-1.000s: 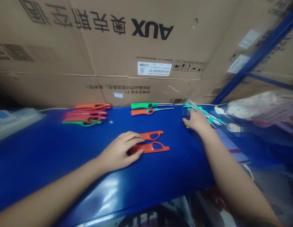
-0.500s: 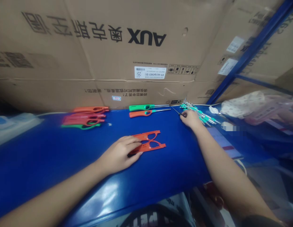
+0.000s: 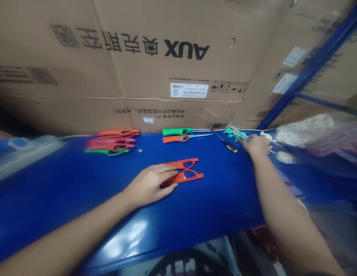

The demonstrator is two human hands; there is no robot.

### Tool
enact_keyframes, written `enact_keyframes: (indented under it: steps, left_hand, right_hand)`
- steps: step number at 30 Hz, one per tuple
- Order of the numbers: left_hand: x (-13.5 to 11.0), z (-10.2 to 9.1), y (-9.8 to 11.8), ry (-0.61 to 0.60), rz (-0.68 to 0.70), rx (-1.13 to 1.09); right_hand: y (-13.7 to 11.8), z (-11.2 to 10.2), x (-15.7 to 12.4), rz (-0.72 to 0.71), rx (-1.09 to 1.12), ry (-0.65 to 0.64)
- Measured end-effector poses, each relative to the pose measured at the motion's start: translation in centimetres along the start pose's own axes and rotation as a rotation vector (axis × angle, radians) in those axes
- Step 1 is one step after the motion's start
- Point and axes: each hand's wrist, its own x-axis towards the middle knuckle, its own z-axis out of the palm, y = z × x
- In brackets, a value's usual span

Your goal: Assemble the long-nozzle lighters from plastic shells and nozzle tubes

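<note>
My left hand (image 3: 151, 186) lies over two orange lighter casing halves (image 3: 190, 175) side by side on the blue table, its fingers and thumb gripping their near ends. Beyond it, my right hand (image 3: 257, 146) is at a pile of metal lighter tubes with teal parts (image 3: 234, 132). Its fingers are curled against the pile, and what they pinch is hidden. Just left of that hand rests a screwdriver (image 3: 230, 146) with a black and yellow handle. A green lighter (image 3: 177, 132) and an orange lighter (image 3: 176, 138), each with a metal tube, lie near the back edge.
Several red, orange and green lighter casings (image 3: 112, 142) are grouped at the back left. A large cardboard box (image 3: 132, 76) walls off the rear. On the right are a white round object (image 3: 283, 157), plastic bags (image 3: 306, 130) and a blue metal post (image 3: 311, 65).
My right hand has let go of the screwdriver, which now lies on the table, and has moved right to the tube pile. My left hand stays on the casing halves.
</note>
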Motion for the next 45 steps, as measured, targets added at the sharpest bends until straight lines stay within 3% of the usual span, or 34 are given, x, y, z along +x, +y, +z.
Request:
enact_keyframes:
  steps: [7,12,18,21,24,26,29,32,36,42,45]
  left_hand:
    - [-0.1,-0.2,0.1,-0.028,0.002,0.040]
    - [-0.2,-0.2,0.1,-0.031,-0.004,0.054]
    - [0.1,-1.0,-0.7,-0.112,-0.001,0.013]
    - [-0.1,-1.9,-1.4,-0.153,-0.008,0.019]
    - [-0.5,-3.1,-1.6,-0.190,-0.036,0.032]
    - [-0.6,-4.0,-1.5,-0.228,-0.067,0.032]
    - [-0.4,-5.0,-0.8,-0.276,-0.132,0.043]
    - [0.5,-5.3,0.1,-0.262,-0.191,0.077]
    - [1.0,-4.3,0.7,-0.210,-0.206,0.126]
    - [0.1,-1.9,0.2,-0.062,-0.221,0.014]
    - [0.1,-1.1,0.0,-0.018,-0.215,0.010]
  right_hand:
    - [0.1,0.3,0.1,-0.020,0.051,-0.012]
    - [-0.3,-0.7,-0.6,-0.073,0.100,0.021]
    - [-3.1,-3.8,-2.3,-0.339,0.273,0.133]
    - [-5.4,-5.1,-4.5,-0.558,0.539,0.142]
    - [-7.2,-5.9,-7.6,-0.816,0.710,0.005]
    - [-7.8,-6.3,-9.8,-1.015,0.750,-0.184]
    - [-8.1,-6.3,-12.3,-1.145,0.798,-0.389]
    - [-8.0,-5.5,-14.0,-1.172,0.808,-0.509]
    - [-7.8,-4.5,-15.1,-1.157,0.749,-0.638]
    - [-7.6,-4.0,-15.5,-1.171,0.588,-0.568]
    - [-7.8,-3.6,-15.6,-1.112,0.607,-0.639]
